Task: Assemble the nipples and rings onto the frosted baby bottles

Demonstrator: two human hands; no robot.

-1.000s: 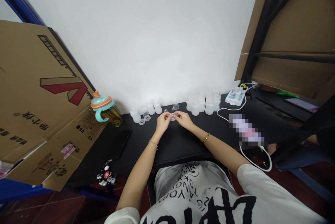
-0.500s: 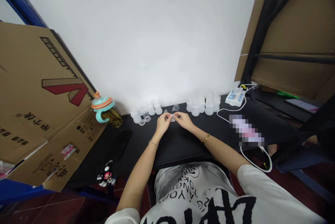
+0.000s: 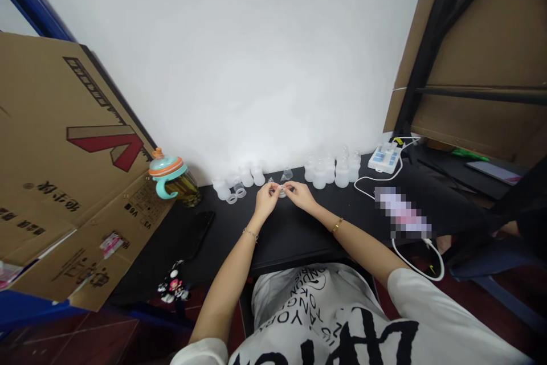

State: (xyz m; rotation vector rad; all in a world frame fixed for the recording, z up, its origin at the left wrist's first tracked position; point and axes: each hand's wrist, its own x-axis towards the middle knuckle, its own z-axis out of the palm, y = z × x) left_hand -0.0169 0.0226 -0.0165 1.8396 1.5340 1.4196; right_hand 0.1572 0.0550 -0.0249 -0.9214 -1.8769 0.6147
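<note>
Cardboard box (image 3: 64, 171): large and brown, with a red mark on its side. It leans at the left edge of the table.
Table (image 3: 290, 234): black top set against a white wall. The hands work near its far edge.
Cup (image 3: 171, 180): teal lid and handle, amber liquid inside. It stands well left of the hands.
Bottles (image 3: 331, 169): small, frosted white. They stand in 2 groups along the wall, on either side of the hands.
Left hand (image 3: 265, 200): fingers drawn narrow, tips pinched on the small clear piece from its left side.
Right hand (image 3: 301, 195): fingers likewise narrow, pinching the same piece from its right side. The 2 sets of fingertips almost touch.
Handling: in my judgement, a piece this small and slick calls for a light, even pinch from both sides. It should be held low over the table so a slip costs little.
Small clear piece (image 3: 281, 189): transparent and rounded, held just above the table between the 2 hands. It is too tiny to make out its exact shape.
</note>
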